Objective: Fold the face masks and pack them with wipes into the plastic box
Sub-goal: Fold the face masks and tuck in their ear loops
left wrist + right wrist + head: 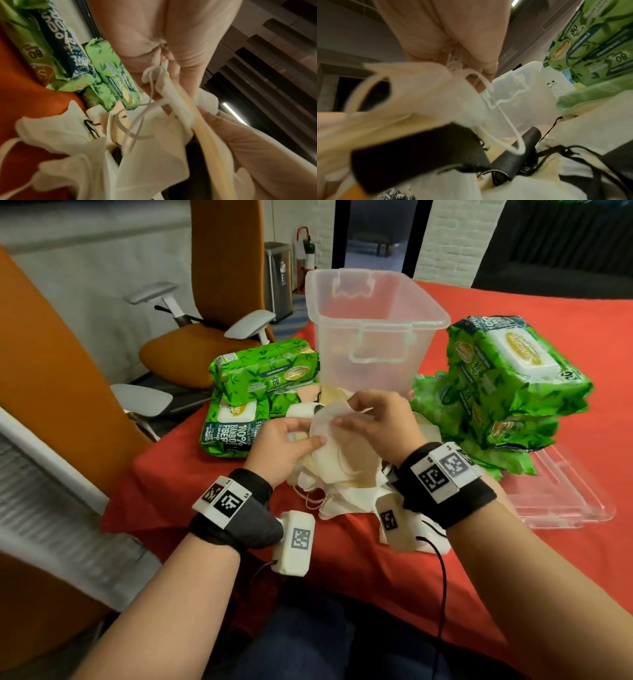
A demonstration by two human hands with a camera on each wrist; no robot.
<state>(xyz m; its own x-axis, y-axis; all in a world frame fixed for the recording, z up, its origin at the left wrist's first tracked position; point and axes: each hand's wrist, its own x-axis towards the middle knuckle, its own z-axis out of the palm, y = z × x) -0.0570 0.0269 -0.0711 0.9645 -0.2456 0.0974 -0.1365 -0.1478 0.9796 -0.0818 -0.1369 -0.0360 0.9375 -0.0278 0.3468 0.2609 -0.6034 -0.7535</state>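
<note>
Both hands hold one white face mask [330, 424] above a loose pile of white, cream and black masks [346, 487] on the red tablecloth. My left hand [291, 440] grips the mask's left side, thumb on top. My right hand [373, 419] pinches its upper right edge. In the left wrist view the mask [180, 108] and its ear loops hang between the fingers [187, 56]. The right wrist view shows fingers [481, 56] pinching the mask [412, 88] by its loop. A clear plastic box [370, 326] stands open just behind the pile.
Green wipe packs are stacked left [253, 395] and right [503, 395] of the box. The clear lid [561, 494] lies flat under the right stack. Orange office chairs [212, 313] stand beyond the table's left edge. Red cloth [376, 570] stretches toward me.
</note>
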